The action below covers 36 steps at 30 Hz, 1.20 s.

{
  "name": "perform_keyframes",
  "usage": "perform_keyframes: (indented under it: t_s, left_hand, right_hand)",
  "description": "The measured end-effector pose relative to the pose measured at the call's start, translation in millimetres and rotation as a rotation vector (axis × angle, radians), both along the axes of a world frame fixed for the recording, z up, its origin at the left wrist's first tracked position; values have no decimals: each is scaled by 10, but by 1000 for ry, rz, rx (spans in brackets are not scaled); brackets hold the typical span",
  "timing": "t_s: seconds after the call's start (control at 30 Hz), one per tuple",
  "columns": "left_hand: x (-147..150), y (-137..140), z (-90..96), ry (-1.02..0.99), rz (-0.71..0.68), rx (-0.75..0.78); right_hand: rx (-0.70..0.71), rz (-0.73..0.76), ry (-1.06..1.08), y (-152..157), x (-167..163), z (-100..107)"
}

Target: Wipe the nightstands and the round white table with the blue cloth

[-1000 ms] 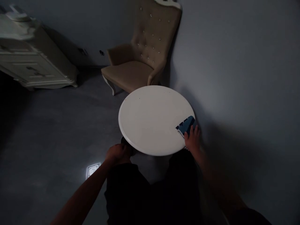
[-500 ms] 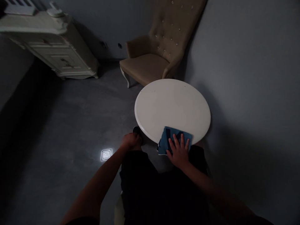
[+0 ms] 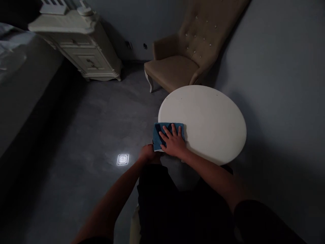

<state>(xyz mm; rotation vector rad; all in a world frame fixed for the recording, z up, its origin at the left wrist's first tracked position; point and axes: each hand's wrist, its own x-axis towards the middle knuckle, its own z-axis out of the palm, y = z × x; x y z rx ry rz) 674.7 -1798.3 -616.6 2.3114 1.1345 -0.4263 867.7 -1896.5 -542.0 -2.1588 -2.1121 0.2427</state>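
Flat on a folded blue cloth (image 3: 157, 137) with dark markings lies my right hand (image 3: 175, 142), its fingers spread. The cloth covers the near left edge of a round white table (image 3: 205, 115), and part of it hangs past the rim. My left hand (image 3: 149, 153) rests at my left knee, just below the cloth's corner. Its fingers are dim and partly hidden, so I cannot make out how they are held.
A tan tufted armchair (image 3: 175, 69) stands behind the table. At the back left is a white cabinet (image 3: 95, 61) with items on top. A grey bed or couch (image 3: 33, 71) runs along the left. A square patch of light (image 3: 123, 159) shows on the grey floor.
My right hand and the cloth have slid left along the table's near edge, from its front to its left side. The view has turned somewhat left. My left hand stays at the knee.
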Motion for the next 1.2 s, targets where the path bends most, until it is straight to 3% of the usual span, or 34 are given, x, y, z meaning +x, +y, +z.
perform_keyframes:
  t_s: [0.33,0.67,0.93,1.2]
  left_hand:
    - [-43,94,-97,13,41,16]
    - [-99,213,-113,-18,55,-32]
    - [-25,285,-97,10,66,-52]
    - [47,319,-102,60,51,-63]
  right_hand:
    - [16,10,8,1584,278,56]
    - [39,-95,-19,2702,900,81]
    - [83,-329,-1,3144,2037,113]
    - [97,-550,-8,2955,3320,195]
